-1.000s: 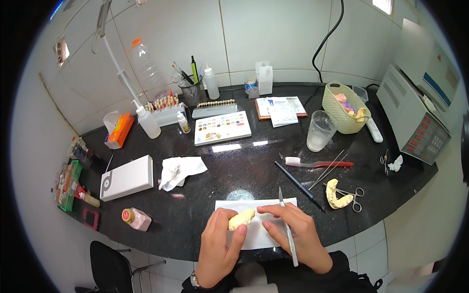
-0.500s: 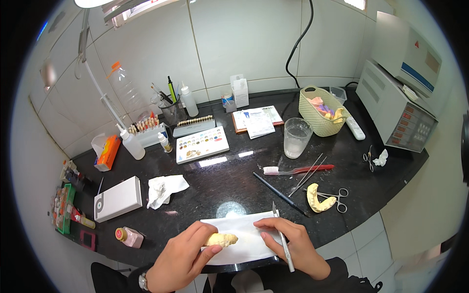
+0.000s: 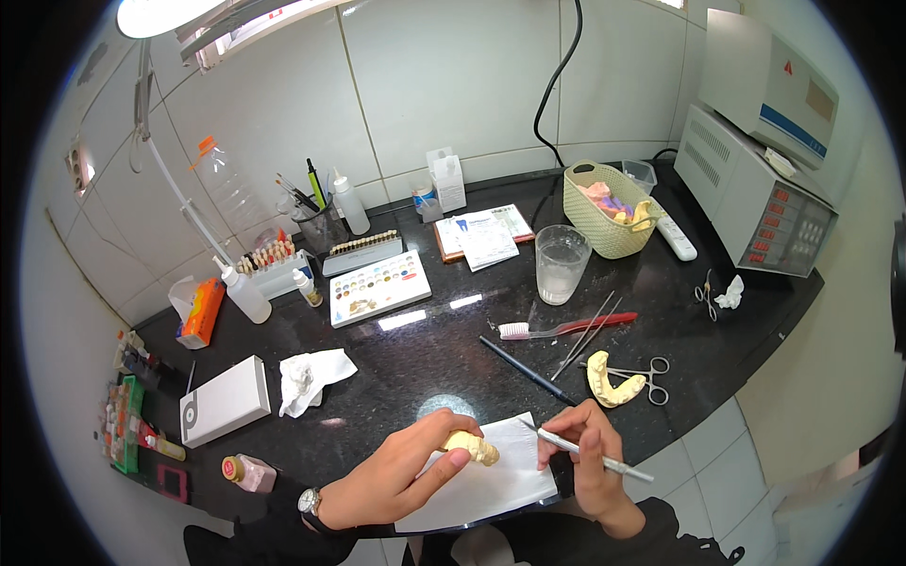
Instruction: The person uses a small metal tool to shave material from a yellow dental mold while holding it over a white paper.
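A pale yellow plaster dental cast [image 3: 478,449] is gripped between the thumb and fingers of my left hand [image 3: 401,481], raised over a white paper sheet [image 3: 514,486] at the counter's front edge. My right hand [image 3: 596,462] is closed around a silver-handled scalpel [image 3: 625,469], its thin tip pointing left toward the cast but apart from it. Beyond my right hand, a second yellow cast, arch-shaped [image 3: 600,387], lies by scissor-handled forceps [image 3: 658,382]. A dark slim brush or pencil [image 3: 524,366] lies just ahead of the sheet.
Farther back lie a red-handled toothbrush [image 3: 576,325] and tweezers [image 3: 587,338]. Behind them stand a clear glass of water [image 3: 562,269] and a green basket [image 3: 604,226]. A white box [image 3: 225,404], crumpled tissue [image 3: 326,373] and pink bottle [image 3: 250,474] sit left.
My right hand has lifted and turned the scalpel from upright alongside the hand to slanting across it in a pen-like hold. My left hand has moved right and slightly up with the cast.
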Demonstrator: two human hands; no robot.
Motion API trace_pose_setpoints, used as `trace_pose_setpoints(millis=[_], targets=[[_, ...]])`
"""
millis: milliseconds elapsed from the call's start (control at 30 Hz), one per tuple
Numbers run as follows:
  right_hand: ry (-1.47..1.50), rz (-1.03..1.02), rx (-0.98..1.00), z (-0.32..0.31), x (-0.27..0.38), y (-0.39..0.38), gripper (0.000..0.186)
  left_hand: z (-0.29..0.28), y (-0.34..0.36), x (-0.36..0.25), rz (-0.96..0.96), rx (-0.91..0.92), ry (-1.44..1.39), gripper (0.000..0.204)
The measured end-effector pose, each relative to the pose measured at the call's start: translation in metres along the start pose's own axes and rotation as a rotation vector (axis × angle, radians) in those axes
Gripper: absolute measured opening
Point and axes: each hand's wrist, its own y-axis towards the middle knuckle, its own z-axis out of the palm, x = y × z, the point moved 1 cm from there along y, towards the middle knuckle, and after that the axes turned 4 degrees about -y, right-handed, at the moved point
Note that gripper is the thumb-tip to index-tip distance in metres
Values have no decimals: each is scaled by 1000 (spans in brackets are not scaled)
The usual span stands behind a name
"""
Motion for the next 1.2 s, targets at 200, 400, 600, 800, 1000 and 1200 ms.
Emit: trace_pose_setpoints(millis=[200, 400, 600, 800, 1000, 1200], targets=[[16, 131, -83, 2, 12, 4, 26, -1, 1, -4, -81, 137, -95, 29], [-30, 26, -114, 5, 11, 7, 15, 5, -8, 7, -39, 142, -77, 29], [184, 8, 23, -1, 11, -4, 9, 11, -11, 21, 18, 151, -121, 28], [223, 1, 131, 22, 13, -16, 10, 15, -14, 22, 73, 153, -154, 29], [310, -41, 147, 26, 7, -14, 11, 12, -15, 22, 49, 136, -142, 30], [223, -37, 176, 25, 7, -7, 17, 14, -12, 27, 61, 120, -156, 30]])
